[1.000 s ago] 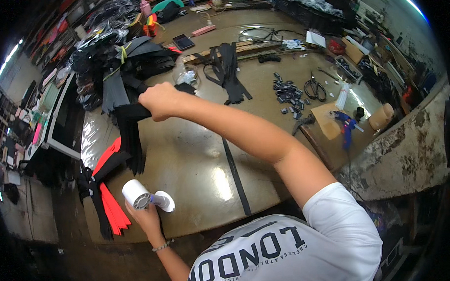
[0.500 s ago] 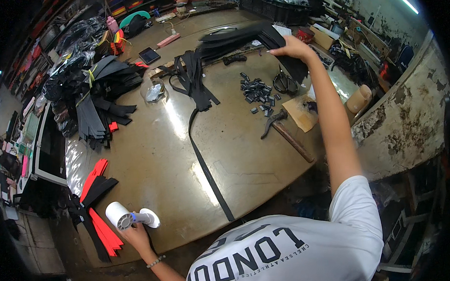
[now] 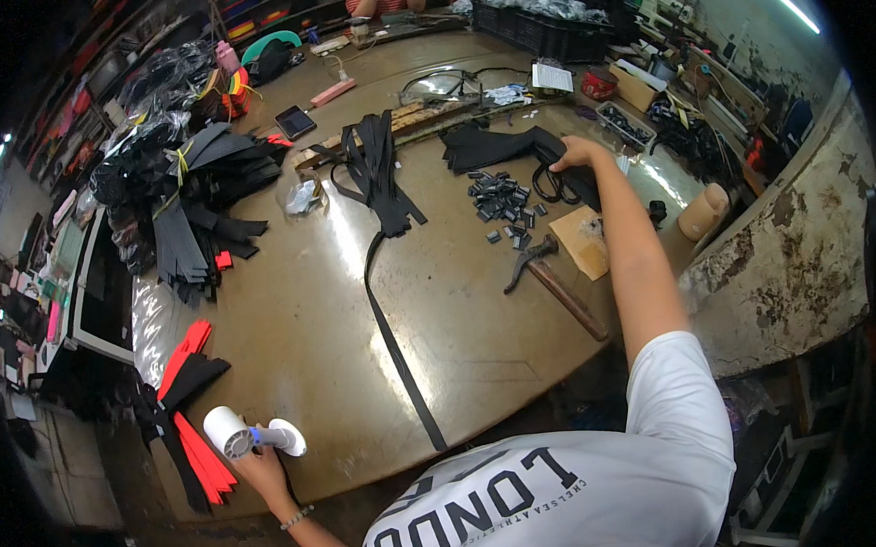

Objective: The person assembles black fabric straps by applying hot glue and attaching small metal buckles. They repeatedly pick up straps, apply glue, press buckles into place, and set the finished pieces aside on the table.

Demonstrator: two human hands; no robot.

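My right hand (image 3: 577,155) is closed on a bundle of black straps (image 3: 496,148) at the right far part of the table, just beyond a heap of small black buckles (image 3: 501,199). The straps bend under my fingers and partly cover black-handled scissors (image 3: 548,183). At the near left, my left hand (image 3: 261,465) has its fingers round the handle of a small white fan (image 3: 229,430), which partly hides them. Beside it lie red straps (image 3: 195,446) crossed with black ones. One long black strap (image 3: 397,357) runs from a strap pile (image 3: 375,174) to the near edge.
A hammer (image 3: 564,293) and a tan pad (image 3: 582,241) lie near my right forearm. Large black strap bundles (image 3: 181,239) fill the left side. A phone (image 3: 295,121), wooden bars (image 3: 418,120) and a black crate (image 3: 536,34) are farther back. Another person (image 3: 382,0) sits at the far edge.
My right hand has come nearer and lowered the black strap bundle onto the table, uncovering the wooden bars and papers behind. My left hand stays at the fan. The view has shifted slightly.
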